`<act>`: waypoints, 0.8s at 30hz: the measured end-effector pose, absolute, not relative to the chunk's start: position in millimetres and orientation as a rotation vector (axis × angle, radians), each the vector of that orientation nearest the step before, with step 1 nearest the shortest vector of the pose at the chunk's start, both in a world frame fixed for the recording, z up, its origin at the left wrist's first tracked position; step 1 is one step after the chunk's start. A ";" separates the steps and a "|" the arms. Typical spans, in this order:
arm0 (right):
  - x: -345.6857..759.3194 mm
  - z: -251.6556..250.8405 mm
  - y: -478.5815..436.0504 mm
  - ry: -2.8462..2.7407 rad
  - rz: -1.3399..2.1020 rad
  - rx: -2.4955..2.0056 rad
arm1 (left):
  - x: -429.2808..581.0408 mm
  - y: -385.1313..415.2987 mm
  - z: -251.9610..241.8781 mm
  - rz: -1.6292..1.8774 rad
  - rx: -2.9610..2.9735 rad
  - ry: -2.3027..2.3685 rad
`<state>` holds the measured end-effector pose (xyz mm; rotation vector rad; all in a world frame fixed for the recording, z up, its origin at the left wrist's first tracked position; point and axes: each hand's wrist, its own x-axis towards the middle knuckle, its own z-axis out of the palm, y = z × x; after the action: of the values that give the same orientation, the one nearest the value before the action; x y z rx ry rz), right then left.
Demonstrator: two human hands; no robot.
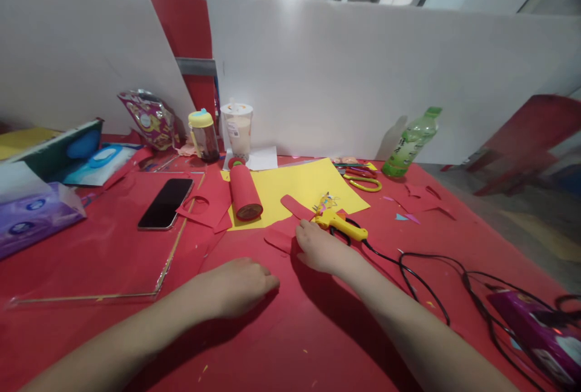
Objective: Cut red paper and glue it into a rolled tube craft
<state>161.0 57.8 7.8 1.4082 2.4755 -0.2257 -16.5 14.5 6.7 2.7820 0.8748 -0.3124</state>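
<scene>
My right hand (318,247) rests on the red table with its fingers curled over a red paper piece (278,238), just left of a yellow glue gun (340,224) lying on its side. A red paper strip (296,205) lies beside the gun on a yellow sheet (299,189). My left hand (240,286) lies loosely closed, knuckles up, on the red table surface nearer to me, with nothing visible in it. A red paper-covered roll (244,192) lies on the yellow sheet's left edge.
A black phone (166,203), tissue packs (31,210), snack bag (149,118), small jar (203,135) and drink cup (238,129) are at left and back. Scissors (361,177) and a green bottle (411,141) lie at right. A black cord (431,283) runs to a purple pack (540,331). White boards (363,71) wall the back.
</scene>
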 end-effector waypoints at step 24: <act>168.3 7.9 67.5 2.617 -0.202 1.407 | -27.3 29.2 3.6 -0.091 2.450 1.105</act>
<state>168.3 67.5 7.9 1.4075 2.6165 -0.2023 -27.3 29.2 3.6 2.4499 1.1053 -0.0913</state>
